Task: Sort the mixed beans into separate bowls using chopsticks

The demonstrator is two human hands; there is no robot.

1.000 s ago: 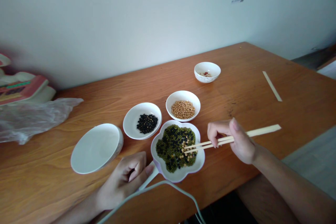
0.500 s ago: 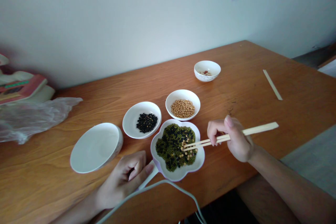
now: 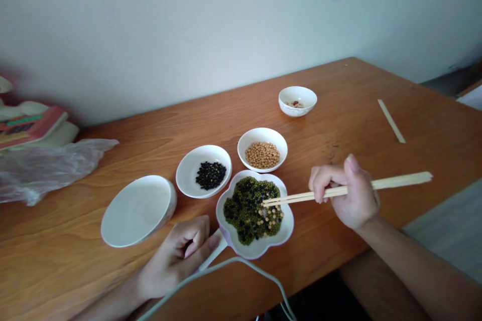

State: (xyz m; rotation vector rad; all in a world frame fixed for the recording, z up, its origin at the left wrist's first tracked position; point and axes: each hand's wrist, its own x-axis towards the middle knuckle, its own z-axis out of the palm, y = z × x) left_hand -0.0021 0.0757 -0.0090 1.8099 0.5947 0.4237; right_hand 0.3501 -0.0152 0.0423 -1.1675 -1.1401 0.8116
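Note:
My right hand [image 3: 348, 193] is closed on a pair of pale wooden chopsticks [image 3: 339, 191]; their tips hover over the flower-shaped white dish [image 3: 288, 230] of mixed green, black and yellow beans. My left hand [image 3: 176, 258] rests curled on the table at that dish's handle, thumb against it. Just behind stand a white bowl of black beans [image 3: 204, 171] and a white bowl of yellow beans [image 3: 262, 150]. To the left lies an empty tilted white bowl [image 3: 137, 210].
A small white bowl [image 3: 297, 100] with a few bits stands farther back. A chopstick wrapper strip [image 3: 391, 121] lies at the right. Crumpled clear plastic [image 3: 48, 168] and a red-covered packet [image 3: 30, 128] sit at the far left. A pale cable [image 3: 241, 266] loops over the table's near edge.
My right hand has drawn back to the right and lifted slightly, pulling the chopstick tips up from the bean pile. My left hand has stayed still.

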